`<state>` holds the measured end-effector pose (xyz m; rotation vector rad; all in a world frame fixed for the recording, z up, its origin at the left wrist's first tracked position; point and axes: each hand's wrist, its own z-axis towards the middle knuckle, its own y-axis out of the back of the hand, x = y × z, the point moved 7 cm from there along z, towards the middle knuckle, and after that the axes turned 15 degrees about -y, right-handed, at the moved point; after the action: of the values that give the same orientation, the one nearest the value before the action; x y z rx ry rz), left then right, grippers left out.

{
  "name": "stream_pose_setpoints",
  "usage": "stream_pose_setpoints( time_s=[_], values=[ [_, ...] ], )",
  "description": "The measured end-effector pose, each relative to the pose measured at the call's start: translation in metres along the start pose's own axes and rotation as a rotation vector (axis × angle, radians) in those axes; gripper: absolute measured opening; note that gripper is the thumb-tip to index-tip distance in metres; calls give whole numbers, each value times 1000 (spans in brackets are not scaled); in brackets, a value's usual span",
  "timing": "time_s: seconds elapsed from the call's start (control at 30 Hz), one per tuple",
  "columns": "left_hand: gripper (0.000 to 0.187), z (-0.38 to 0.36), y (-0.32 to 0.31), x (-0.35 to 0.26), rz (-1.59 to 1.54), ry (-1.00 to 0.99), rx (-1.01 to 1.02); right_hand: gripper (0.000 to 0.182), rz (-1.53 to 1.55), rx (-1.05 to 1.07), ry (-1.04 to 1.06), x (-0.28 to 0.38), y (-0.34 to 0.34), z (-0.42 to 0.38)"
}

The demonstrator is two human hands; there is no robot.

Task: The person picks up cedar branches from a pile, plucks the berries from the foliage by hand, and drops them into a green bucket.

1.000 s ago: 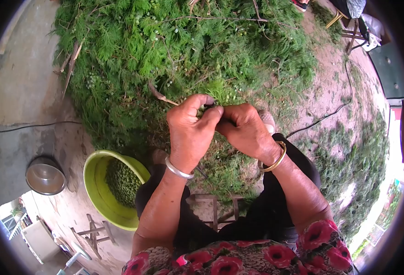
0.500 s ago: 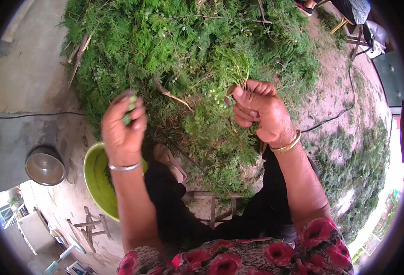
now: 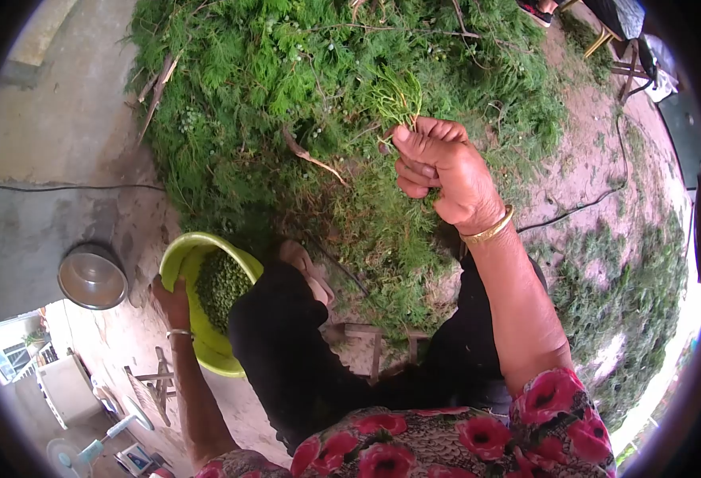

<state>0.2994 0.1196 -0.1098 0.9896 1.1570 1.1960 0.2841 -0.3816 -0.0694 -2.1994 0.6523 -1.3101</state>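
My right hand (image 3: 443,169) is closed in a pinch around a green conifer sprig (image 3: 396,99), its feathery tips pointing away from me. Behind the sprig spreads a large heap of cut evergreen branches (image 3: 247,88), with pale berry-like cones among the foliage. My left hand (image 3: 173,305) is at the left rim of a yellow-green bucket (image 3: 221,356), gripping its edge. Many small round green cones (image 3: 221,291) lie inside the bucket, which stands beside my left knee. Part of my left hand's grip is hidden by the dim view.
A steel bowl (image 3: 92,276) sits on the floor at the left. Small wooden stools (image 3: 155,384) stand at lower left and between my legs. A black cable (image 3: 565,213) crosses the ground at right, near scattered greenery (image 3: 605,311). Another person's foot (image 3: 537,12) shows at top right.
My left hand, which held green cones above the heap, has come down and back to the bucket; those cones no longer show in it. My right hand still holds the sprig, slightly farther up.
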Motion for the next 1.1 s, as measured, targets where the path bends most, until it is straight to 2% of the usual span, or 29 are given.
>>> stream_pose_setpoints(
  time_s=[0.03, 0.1, 0.13, 0.17, 0.2, 0.23, 0.27, 0.33, 0.4, 0.47, 0.5, 0.6, 0.67, 0.73, 0.77, 0.8, 0.83, 0.87, 0.9, 0.93, 0.97, 1.0, 1.07, 1.1],
  values=[
    [43, 5, -3, -5, -144, -44, -183, 40, -12, 8, 1, 0, -1, 0],
    [32, 23, 16, -120, -510, -10, 14, 40, 6, 31, -8, -2, -2, 1],
    [26, 28, 4, -154, -827, 6, 87, 40, 26, 52, -13, -3, -3, 2],
    [28, 32, -12, -190, -1065, -45, 257, 40, 24, 56, -18, -4, -4, 2],
    [26, 33, -15, -232, -1073, -184, 386, 29, 6, 62, -14, -4, -5, 1],
    [26, 31, -25, -266, -1145, -234, 508, 21, -11, 66, -10, -4, -5, 1],
    [25, 30, -33, -296, -1169, -274, 596, 21, -12, 63, -14, -4, -5, 0],
    [25, 23, -59, -336, -1263, -217, 694, 16, -21, 68, -49, -4, -6, -1],
    [26, 14, -84, -358, -1323, -149, 709, 17, -3, 123, -54, -5, -7, -2],
    [18, 12, -93, -368, -1441, -29, 600, 18, 10, 187, -56, -4, -9, -2],
    [20, 10, -100, -370, -1341, 30, 650, 20, -21, 208, -57, -4, -10, -3],
    [23, -7, -152, -377, -1446, -29, 703, 23, -52, 192, -86, -7, -13, -6],
    [18, -15, -159, -382, -1478, -56, 712, 22, -63, 211, -76, -8, -14, -7],
    [14, -15, -168, -377, -1533, 86, 619, 23, -48, 195, -69, -8, -11, -7],
    [13, -11, -136, -379, -1627, 259, 548, 24, 19, 110, -45, -5, -3, -6],
    [13, -7, -130, -378, -1627, 249, 543, 24, 87, 26, -18, -1, 5, -5],
    [9, -2, -126, -371, -1722, 338, 495, 23, 140, -80, -55, -1, 12, -5],
    [7, 4, -123, -365, -1816, 427, 445, 23, 139, -75, -46, 0, 10, -4],
    [5, 6, -132, -359, -1860, 548, 471, 22, 68, -245, -9, 1, 19, -6],
    [5, 11, -128, -357, -1862, 535, 470, 22, -4, -415, 30, 3, 28, -9],
    [5, 13, -124, -355, -1992, 560, 436, 15, -137, -483, 7, -1, 39, -8],
    [7, 16, -119, -354, -2121, 588, 401, 15, -137, -483, 15, -4, 40, -6],
    [8, 21, -103, -360, -2130, 526, 436, 23, -776, -778, 153, 8, 39, -11],
    [6, 21, -89, -364, -2117, 517, 379, 32, -994, -909, 325, 15, 32, -16]
  ],
)
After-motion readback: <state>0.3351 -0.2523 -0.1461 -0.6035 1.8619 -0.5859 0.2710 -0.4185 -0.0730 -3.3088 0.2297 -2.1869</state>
